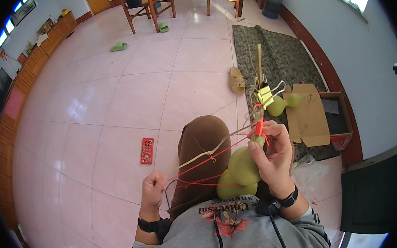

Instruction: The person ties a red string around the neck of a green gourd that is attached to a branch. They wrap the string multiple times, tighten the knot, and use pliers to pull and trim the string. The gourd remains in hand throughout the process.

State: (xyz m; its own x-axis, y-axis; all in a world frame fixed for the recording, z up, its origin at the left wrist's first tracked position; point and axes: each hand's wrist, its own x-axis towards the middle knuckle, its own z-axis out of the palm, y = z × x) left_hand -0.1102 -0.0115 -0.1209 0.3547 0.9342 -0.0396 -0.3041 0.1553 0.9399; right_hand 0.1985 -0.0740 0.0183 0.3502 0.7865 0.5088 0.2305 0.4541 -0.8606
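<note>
Green bottle gourds point(243, 166) hang together above my lap. My right hand point(274, 153) pinches the stem end of a gourd, where red ribbon point(259, 128) is tied. My left hand point(154, 185) is closed on red string point(201, 163) that stretches across to the gourds and the stem end. A dry, pale vine stem point(201, 154) slants between the hands. Above my right hand, a yellow binder clip point(265, 97) grips dry tendrils beside a wooden stick point(259, 63). How the string runs behind my right fingers is hidden.
On the dark patterned mat point(269, 48) at the right are another green gourd point(281, 105), an open cardboard box point(308, 115) and a tan clog point(236, 80). A clear plastic bag point(310, 173) lies nearer me. A red card-like object point(147, 151) rests on the tiled floor at the left.
</note>
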